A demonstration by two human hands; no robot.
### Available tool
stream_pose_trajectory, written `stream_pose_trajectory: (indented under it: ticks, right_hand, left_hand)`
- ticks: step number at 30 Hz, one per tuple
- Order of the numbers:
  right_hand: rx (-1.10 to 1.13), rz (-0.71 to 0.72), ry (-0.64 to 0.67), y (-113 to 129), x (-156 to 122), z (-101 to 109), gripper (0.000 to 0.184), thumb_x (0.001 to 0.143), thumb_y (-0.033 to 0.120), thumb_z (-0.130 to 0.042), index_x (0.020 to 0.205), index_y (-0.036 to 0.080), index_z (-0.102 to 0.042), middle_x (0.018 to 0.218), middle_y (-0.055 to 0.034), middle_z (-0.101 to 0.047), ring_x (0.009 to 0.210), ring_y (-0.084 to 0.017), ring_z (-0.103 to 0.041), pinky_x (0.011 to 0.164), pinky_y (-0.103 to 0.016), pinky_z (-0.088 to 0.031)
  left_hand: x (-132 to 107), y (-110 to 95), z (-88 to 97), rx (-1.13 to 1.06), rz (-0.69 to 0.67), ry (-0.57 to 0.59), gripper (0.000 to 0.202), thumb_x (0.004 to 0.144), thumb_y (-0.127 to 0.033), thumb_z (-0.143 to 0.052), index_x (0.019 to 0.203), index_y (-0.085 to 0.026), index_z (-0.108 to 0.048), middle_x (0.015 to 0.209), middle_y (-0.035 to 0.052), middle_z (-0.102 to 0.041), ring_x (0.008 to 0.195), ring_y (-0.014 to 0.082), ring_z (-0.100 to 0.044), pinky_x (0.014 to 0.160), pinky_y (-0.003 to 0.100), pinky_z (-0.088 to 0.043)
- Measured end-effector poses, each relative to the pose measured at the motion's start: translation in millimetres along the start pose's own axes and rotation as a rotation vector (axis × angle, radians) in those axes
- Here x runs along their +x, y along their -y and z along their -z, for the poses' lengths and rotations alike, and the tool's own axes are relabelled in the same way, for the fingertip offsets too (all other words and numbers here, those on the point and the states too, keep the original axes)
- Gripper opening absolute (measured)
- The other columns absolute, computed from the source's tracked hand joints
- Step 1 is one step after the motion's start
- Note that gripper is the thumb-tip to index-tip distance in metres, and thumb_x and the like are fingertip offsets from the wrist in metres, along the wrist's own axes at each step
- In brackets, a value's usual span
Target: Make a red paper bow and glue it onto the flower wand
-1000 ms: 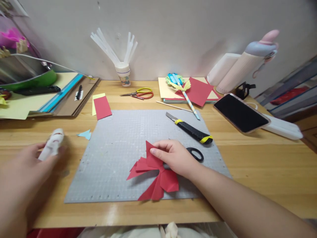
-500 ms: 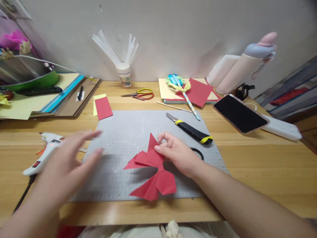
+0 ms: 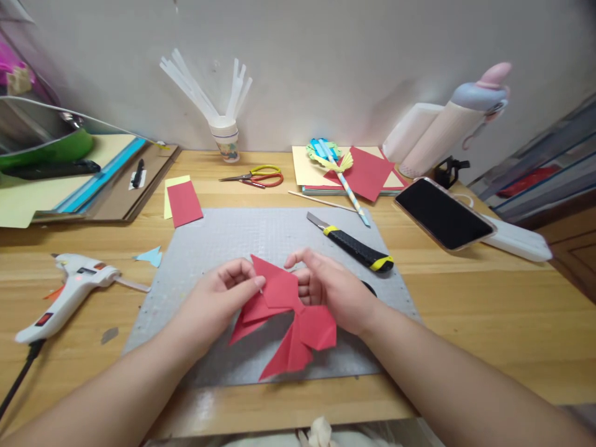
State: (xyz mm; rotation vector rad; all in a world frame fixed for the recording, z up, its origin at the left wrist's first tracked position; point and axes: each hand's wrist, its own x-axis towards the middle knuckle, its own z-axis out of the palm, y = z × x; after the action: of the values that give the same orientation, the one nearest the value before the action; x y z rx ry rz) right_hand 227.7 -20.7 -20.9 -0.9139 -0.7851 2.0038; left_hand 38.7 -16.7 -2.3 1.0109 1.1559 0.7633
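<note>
A red folded paper piece [image 3: 282,290], with several pointed and fanned flaps, hangs tilted above the grey cutting mat [image 3: 205,239]. My left hand [image 3: 228,288] pinches its upper left flap between thumb and fingers. At its right edge is my right hand [image 3: 335,288], loosely curved, with the upper finger apart from the paper and the other fingers curled beside and partly behind it. A utility knife [image 3: 356,245] with its blade out lies on the mat beyond my right hand. A black ring-shaped thing [image 3: 370,288] is mostly hidden behind that wrist.
To the left lie a white glue gun [image 3: 74,288] and a light blue paper scrap [image 3: 151,256]. Farther back are red paper [image 3: 185,203], scissors [image 3: 258,177], a cup [image 3: 226,146] of white sticks and a paper flower [image 3: 328,152]. A phone [image 3: 444,211] leans at right.
My left hand has come in from the left and taken hold of the red paper's upper flap. The paper has turned, and my right hand's pinch on it has loosened. The view has shifted slightly.
</note>
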Motion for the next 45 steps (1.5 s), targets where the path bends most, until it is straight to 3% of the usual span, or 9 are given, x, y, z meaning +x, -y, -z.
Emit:
stream_pose_trajectory:
  ticks: [4, 9, 12, 16, 21, 25, 33, 38, 45]
  right_hand:
    - [0.275, 0.001, 0.022, 5, 0, 0, 0.053, 0.085, 0.066, -0.042, 0.11, 0.02, -0.051, 0.094, -0.009, -0.069, 0.084, -0.022, -0.067, 0.077, -0.036, -0.05]
    - [0.294, 0.099, 0.117, -2, -5, -8, 0.042, 0.082, 0.043, -0.064, 0.119, 0.024, -0.054, 0.121, -0.0063, -0.062, 0.109, -0.021, -0.061, 0.094, -0.035, -0.046]
    - [0.181, 0.081, 0.021, -9, -5, -11, 0.04, 0.077, 0.026, -0.072, 0.114, 0.023, -0.059, 0.109, -0.0053, -0.068, 0.096, -0.018, -0.066, 0.089, -0.034, -0.049]
    - [0.09, 0.063, -0.134, -13, -2, -11, 0.026, 0.075, 0.03, -0.075, 0.095, 0.016, -0.067, 0.084, -0.0042, -0.071, 0.073, -0.014, -0.067, 0.066, -0.024, -0.052]
    - [0.086, 0.061, -0.141, -6, -3, -6, 0.017, 0.075, 0.029, -0.075, 0.078, 0.013, -0.069, 0.072, -0.0029, -0.069, 0.062, -0.011, -0.063, 0.057, -0.019, -0.05]
    - [0.119, -0.082, -0.072, 1, -5, -2, 0.015, 0.074, 0.025, -0.074, 0.076, 0.012, -0.068, 0.065, -0.0023, -0.068, 0.056, -0.01, -0.063, 0.054, -0.018, -0.048]
    - [0.015, -0.199, 0.063, 2, -7, -4, 0.014, 0.074, 0.025, -0.072, 0.071, 0.011, -0.067, 0.063, -0.0011, -0.068, 0.052, -0.009, -0.061, 0.056, -0.019, -0.046]
    - [-0.094, -0.149, 0.02, 1, -9, -8, 0.017, 0.074, 0.03, -0.072, 0.077, 0.013, -0.068, 0.067, -0.0019, -0.069, 0.057, -0.011, -0.062, 0.059, -0.022, -0.045]
    - [-0.208, -0.048, -0.019, -1, -9, -10, 0.021, 0.075, 0.035, -0.07, 0.073, 0.014, -0.068, 0.069, -0.0027, -0.069, 0.067, -0.014, -0.062, 0.071, -0.027, -0.045]
  left_hand:
    - [6, -2, 9.7, -0.336, -0.004, -0.156, 0.025, 0.067, -0.025, -0.077, 0.071, -0.018, -0.053, 0.064, -0.0043, -0.062, 0.057, 0.0094, -0.057, 0.058, 0.02, -0.046]
    - [10, 3, 13.3, -0.353, -0.071, -0.252, 0.018, 0.069, -0.025, -0.074, 0.079, -0.017, -0.06, 0.063, -0.0045, -0.061, 0.054, 0.0081, -0.054, 0.053, 0.017, -0.044]
    - [7, 8, 11.3, -0.257, -0.143, -0.274, 0.016, 0.072, -0.027, -0.071, 0.082, -0.018, -0.063, 0.07, -0.0025, -0.065, 0.063, 0.0115, -0.058, 0.06, 0.021, -0.047]
    - [-3, 13, 8.4, -0.006, -0.298, -0.237, 0.01, 0.079, -0.027, -0.068, 0.085, -0.021, -0.063, 0.08, -0.0014, -0.067, 0.075, 0.0138, -0.059, 0.07, 0.022, -0.047]
    - [-12, 11, 11.9, -0.002, -0.33, 0.001, 0.017, 0.081, -0.023, -0.068, 0.093, -0.029, -0.059, 0.082, -0.0036, -0.064, 0.075, 0.0126, -0.058, 0.069, 0.021, -0.046]
    - [-10, 4, 22.7, -0.088, -0.276, 0.257, 0.029, 0.083, -0.03, -0.066, 0.112, -0.034, -0.059, 0.096, 0.0012, -0.066, 0.081, 0.0152, -0.061, 0.072, 0.024, -0.048]
    - [-7, -5, 32.4, -0.042, -0.128, 0.541, 0.027, 0.077, -0.05, -0.067, 0.086, -0.024, -0.064, 0.086, 0.0016, -0.053, 0.075, 0.0145, -0.053, 0.068, 0.024, -0.044]
    - [-2, -4, 30.5, 0.144, -0.133, 0.382, 0.031, 0.075, -0.047, -0.069, 0.065, -0.019, -0.06, 0.083, 0.0018, -0.048, 0.072, 0.0146, -0.046, 0.064, 0.025, -0.04]
    - [1, 0, 19.8, 0.18, -0.093, 0.241, 0.025, 0.076, -0.035, -0.067, 0.063, -0.019, -0.052, 0.071, -0.0013, -0.047, 0.064, 0.0126, -0.045, 0.057, 0.023, -0.036]
